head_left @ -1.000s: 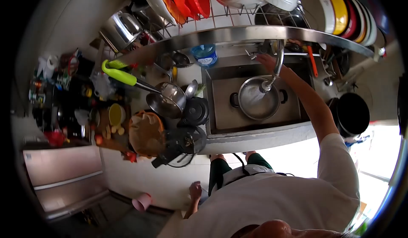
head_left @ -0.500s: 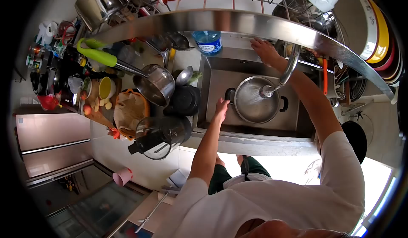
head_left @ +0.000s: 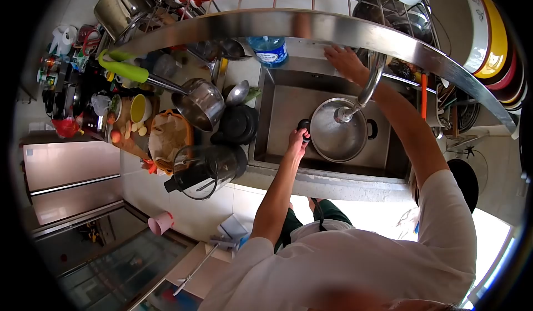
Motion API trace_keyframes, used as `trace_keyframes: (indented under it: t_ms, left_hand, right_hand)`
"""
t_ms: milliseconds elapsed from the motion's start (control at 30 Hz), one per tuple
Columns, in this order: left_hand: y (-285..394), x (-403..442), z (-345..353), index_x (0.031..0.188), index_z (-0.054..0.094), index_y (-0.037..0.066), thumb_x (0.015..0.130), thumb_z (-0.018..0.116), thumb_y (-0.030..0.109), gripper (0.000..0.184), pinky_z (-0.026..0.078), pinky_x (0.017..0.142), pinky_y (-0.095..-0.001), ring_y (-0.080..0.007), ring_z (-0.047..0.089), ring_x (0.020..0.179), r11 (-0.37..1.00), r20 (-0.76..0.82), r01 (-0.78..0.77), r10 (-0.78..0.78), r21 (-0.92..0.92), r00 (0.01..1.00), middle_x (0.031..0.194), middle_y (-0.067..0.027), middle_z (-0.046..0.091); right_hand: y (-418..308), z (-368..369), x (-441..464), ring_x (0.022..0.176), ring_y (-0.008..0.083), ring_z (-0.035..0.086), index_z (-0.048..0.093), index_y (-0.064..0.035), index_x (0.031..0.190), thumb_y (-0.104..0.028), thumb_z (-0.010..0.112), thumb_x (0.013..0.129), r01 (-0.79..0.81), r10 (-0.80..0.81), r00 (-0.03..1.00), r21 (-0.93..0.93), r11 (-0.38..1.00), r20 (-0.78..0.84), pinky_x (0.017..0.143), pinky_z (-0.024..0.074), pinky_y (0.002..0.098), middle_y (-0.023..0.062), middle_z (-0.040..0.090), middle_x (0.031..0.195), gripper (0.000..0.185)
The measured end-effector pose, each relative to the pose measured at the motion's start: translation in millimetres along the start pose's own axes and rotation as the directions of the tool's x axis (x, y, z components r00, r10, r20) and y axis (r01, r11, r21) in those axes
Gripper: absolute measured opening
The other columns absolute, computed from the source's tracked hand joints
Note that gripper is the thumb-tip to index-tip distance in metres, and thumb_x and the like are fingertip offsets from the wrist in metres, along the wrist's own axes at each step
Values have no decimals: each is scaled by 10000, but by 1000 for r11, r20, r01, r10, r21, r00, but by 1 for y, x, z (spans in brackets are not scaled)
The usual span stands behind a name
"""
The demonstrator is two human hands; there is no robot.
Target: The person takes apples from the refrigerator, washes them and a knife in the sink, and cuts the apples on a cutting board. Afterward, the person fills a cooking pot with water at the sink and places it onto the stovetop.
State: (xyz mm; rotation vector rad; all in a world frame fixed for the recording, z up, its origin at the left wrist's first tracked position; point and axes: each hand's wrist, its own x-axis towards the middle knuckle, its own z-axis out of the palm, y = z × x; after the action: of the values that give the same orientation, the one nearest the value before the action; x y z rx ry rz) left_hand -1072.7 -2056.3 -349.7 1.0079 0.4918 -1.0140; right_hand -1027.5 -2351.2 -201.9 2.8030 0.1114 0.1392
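In the sink [head_left: 283,111] is a round steel pot [head_left: 333,139] with black side handles. My left hand [head_left: 300,139] is closed round the pot's left handle. The curved metal faucet [head_left: 376,80] reaches over the pot, its spout head above the far part of the opening. Beyond the faucet, at the sink's back edge, my right hand [head_left: 345,64] has its fingers stretched out and holds nothing visible. Whether it touches the faucet's base cannot be made out. A blue-labelled plastic bottle [head_left: 270,53] stands behind the sink's left corner.
A metal rack rail [head_left: 250,25] arches across above the sink. Left of the sink are a black lidded pot [head_left: 237,124], a clear blender jug [head_left: 202,169], a hanging saucepan [head_left: 201,108] and a lined orange basket [head_left: 168,136]. Stacked bowls [head_left: 488,44] sit at right.
My left hand has closed more fully round the pot's handle, and the pot has shifted slightly right. The water visible under the spout earlier no longer shows clearly. My right hand stays behind the faucet.
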Motion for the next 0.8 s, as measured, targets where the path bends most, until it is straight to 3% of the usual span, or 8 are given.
trace_keyframes:
  t_ms: [67, 100, 267, 367, 567, 667, 767, 800]
  left_hand:
    - [-11, -7, -2, 814, 454, 138, 814, 609, 96, 160, 414, 561, -215, -78, 508, 631, 1000, -30, -14, 14, -2, 999, 702, 24, 507]
    - [-17, -7, -8, 841, 516, 105, 827, 613, 92, 99, 463, 583, -246, -117, 555, 665, 999, 11, -23, 24, -39, 1000, 716, -8, 547]
    - [-32, -16, -15, 808, 524, 77, 840, 590, 67, 74, 457, 624, -244, -117, 537, 680, 996, 67, -17, 23, -93, 997, 717, -16, 535]
    - [-39, -18, -21, 810, 538, 76, 844, 583, 63, 59, 453, 644, -246, -114, 531, 693, 996, 77, -25, 32, -90, 997, 733, -15, 540]
    - [-40, -28, -18, 824, 551, 77, 831, 599, 80, 48, 458, 666, -266, -108, 542, 719, 994, 36, -23, 27, -103, 999, 753, -13, 552]
    - [-33, -35, -13, 832, 554, 87, 826, 606, 96, 53, 450, 665, -261, -101, 545, 734, 997, 24, 8, -6, -78, 1000, 771, -8, 558]
    - [-32, -33, -12, 832, 546, 103, 828, 607, 109, 61, 432, 646, -242, -94, 541, 727, 997, 48, -4, 8, -73, 999, 769, 4, 551]
    - [-33, -30, -13, 832, 541, 107, 828, 606, 109, 65, 427, 640, -236, -92, 539, 724, 998, 54, -11, 14, -69, 998, 765, 7, 547]
  right_hand:
    - [3, -2, -3, 1153, 199, 487, 561, -86, 1168, -113, 603, 775, 14, -14, 1000, -6, 1000, -5, 927, 426, 412, 14, 494, 1275, 396]
    - [3, -3, -4, 1156, 198, 483, 559, -87, 1174, -116, 603, 776, 20, -20, 1000, -21, 1000, 1, 923, 426, 411, 14, 495, 1274, 401]
    - [1, -4, 0, 1189, 188, 448, 547, -95, 1198, -147, 592, 793, 39, -35, 998, -66, 997, 61, 903, 425, 392, 10, 497, 1266, 410]
    - [1, 0, 1, 1202, 179, 430, 544, -101, 1205, -179, 578, 804, 103, -109, 993, -131, 986, -35, 888, 426, 381, 2, 502, 1255, 410]
    - [1, 0, 1, 1155, 180, 456, 575, -110, 1141, -208, 565, 800, 99, -112, 992, -210, 973, -53, 902, 402, 367, 9, 528, 1187, 356]
    - [-7, -4, 9, 1121, 182, 473, 596, -107, 1066, -204, 565, 785, -115, 135, 985, -170, 979, 109, 890, 406, 366, 44, 534, 1133, 300]
    - [-10, -8, -3, 1094, 248, 502, 573, -35, 1079, -152, 595, 742, -79, 80, 996, -45, 996, 30, 903, 432, 379, 77, 540, 1121, 357]
    - [-12, 1, -20, 1080, 258, 511, 570, -31, 1082, -147, 588, 738, -9, 14, 999, 121, 993, -40, 881, 446, 390, 91, 547, 1105, 363]
